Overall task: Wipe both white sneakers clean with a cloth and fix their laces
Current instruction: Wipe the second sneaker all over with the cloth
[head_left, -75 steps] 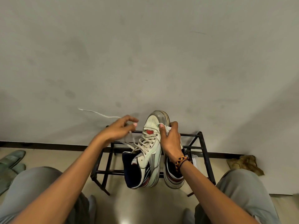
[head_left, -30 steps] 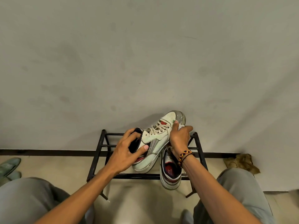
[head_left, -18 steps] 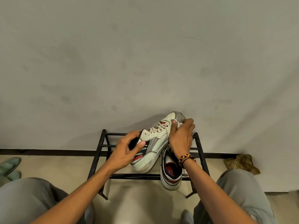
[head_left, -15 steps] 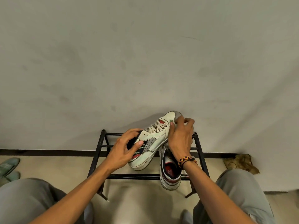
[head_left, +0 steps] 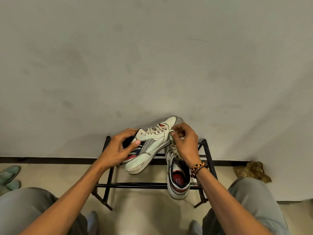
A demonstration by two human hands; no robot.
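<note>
A white sneaker (head_left: 153,143) with grey, navy and red side panels is held tilted above a black metal shoe rack (head_left: 207,156), toe pointing up toward the wall. My left hand (head_left: 118,150) grips its heel collar, thumb on the side panel. My right hand (head_left: 185,143) is at the toe end with fingers curled, pinching a pale bit of cloth or lace against the shoe's side. The second white sneaker (head_left: 177,178) lies on the rack beneath my right wrist, its red and navy insole facing me.
The grey wall stands close behind the rack. A crumpled brown rag (head_left: 252,172) lies on the floor at the right by the skirting. Green slippers (head_left: 8,177) sit at the far left. My knees in grey trousers flank the rack.
The held sneaker has turned from upright to tilted on its side, heel toward the left. My left hand let go of the lace and took the heel; my right hand slid to the toe.
</note>
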